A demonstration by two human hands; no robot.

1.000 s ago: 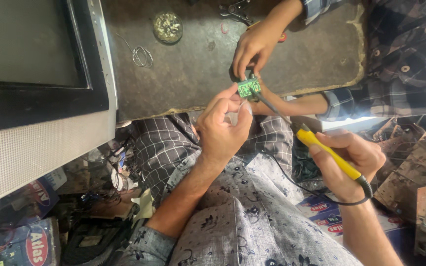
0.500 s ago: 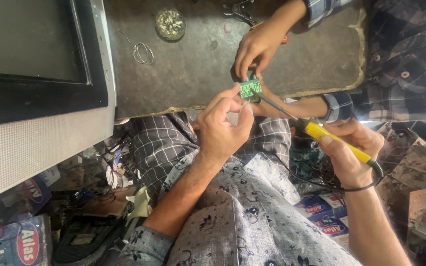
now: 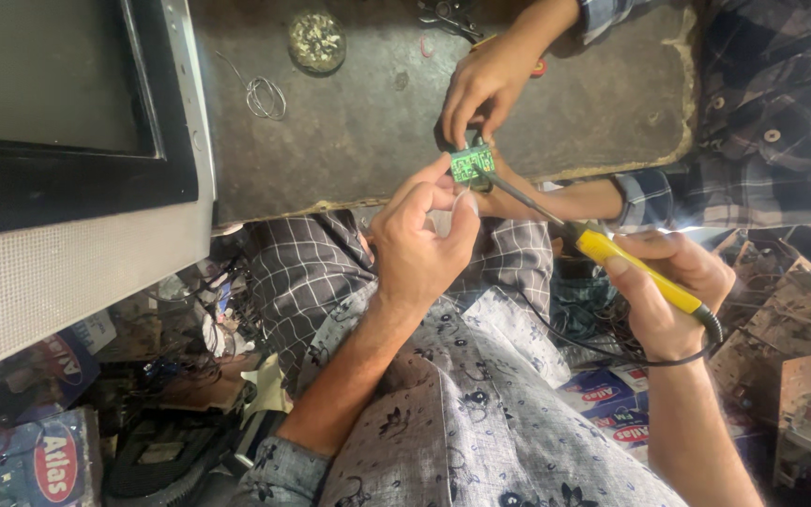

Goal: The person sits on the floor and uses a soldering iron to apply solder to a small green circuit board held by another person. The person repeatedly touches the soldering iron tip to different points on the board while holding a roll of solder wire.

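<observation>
- Change since a second ago: right hand [image 3: 673, 296] swings the yellow-handled soldering iron [image 3: 645, 272] in from the lower right; its metal shaft now reaches up-left, and the tip sits at the right edge of the small green circuit board [image 3: 472, 164]. A second ago the iron is held lower and further out, tip off the board.
- Left hand [image 3: 421, 239] barely shifts: same pinch spot just below the board in all three frames.
- Reading: tip looks in contact or very nearly so with the board edge; can't confirm actual touch, too small. Judged as the heating step of a solder joint under way.
- Hands state: right hand closed in a fist-like grip around the iron's handle, black cord [image 3: 593, 343] looping off under it. Left hand has thumb and forefinger pressed together at the board's near edge, possibly holding thin solder wire; too fine to tell.
- Board position: above the near edge of the dark surface [image 3: 359, 141], centre of view. It sits just beyond the left hand's fingertips and well up-left of the right hand, bridged only by the iron's shaft.
- Another person's hand [image 3: 485, 84], in a plaid sleeve, comes in from the far side and grips the board from above, steadying it.
- Nearby: round tin [image 3: 316, 40] and wire coil [image 3: 265, 96] far left on the surface, both untouched.
</observation>
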